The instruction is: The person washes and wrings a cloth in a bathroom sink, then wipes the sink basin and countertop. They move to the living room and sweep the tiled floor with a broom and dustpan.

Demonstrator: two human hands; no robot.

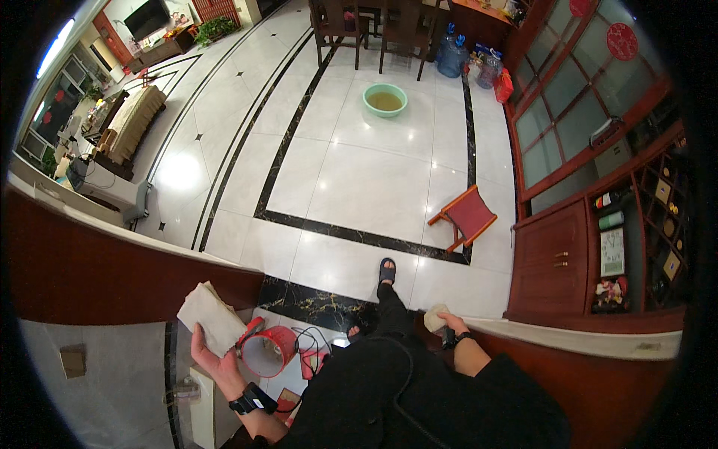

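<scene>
My left hand [217,354] holds a folded whitish cloth [210,320] at the lower left, beside a red bucket-like container [269,352]. In my right hand [455,325] is a crumpled cream cloth [436,317], close to the pale edge of a doorway. Both wrists wear black bands or devices. Farther ahead on the tiled floor stands a green plastic basin [385,100] with murky brownish liquid in it.
A folding stool with a red seat [472,212] stands ahead on the right. Dark wooden chairs [340,28] and large water bottles [451,56] are beyond the basin. Along the right runs a wooden cabinet [549,261]. Black cables [314,339] lie near the red container.
</scene>
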